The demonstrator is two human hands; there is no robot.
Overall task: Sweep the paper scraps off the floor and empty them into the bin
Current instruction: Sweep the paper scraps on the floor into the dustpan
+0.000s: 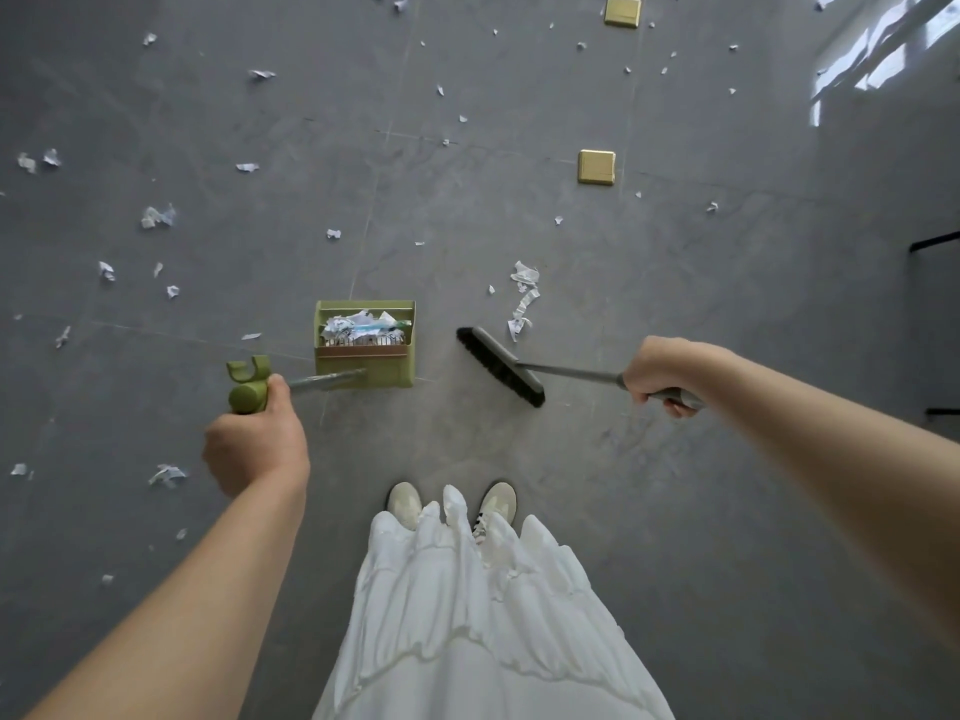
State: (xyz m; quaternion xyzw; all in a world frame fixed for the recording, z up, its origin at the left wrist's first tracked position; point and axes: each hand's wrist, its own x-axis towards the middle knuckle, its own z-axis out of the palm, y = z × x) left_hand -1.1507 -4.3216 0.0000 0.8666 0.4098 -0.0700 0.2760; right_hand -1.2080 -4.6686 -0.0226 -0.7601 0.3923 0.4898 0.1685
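Down by the person's white shoes [404, 504], the green dustpan [364, 343] stands on the grey floor [675, 511] with a heap of paper scraps [358, 327] inside it, its long handle clenched in the left hand [254, 444]. Just to the right of the dustpan, the dark broom head [501, 365] rests on the floor, the right hand [660, 376] wrapped round its grey handle. More scraps lie scattered beyond and to the left of the dustpan, with a long torn strip [523, 298] just past the broom head.
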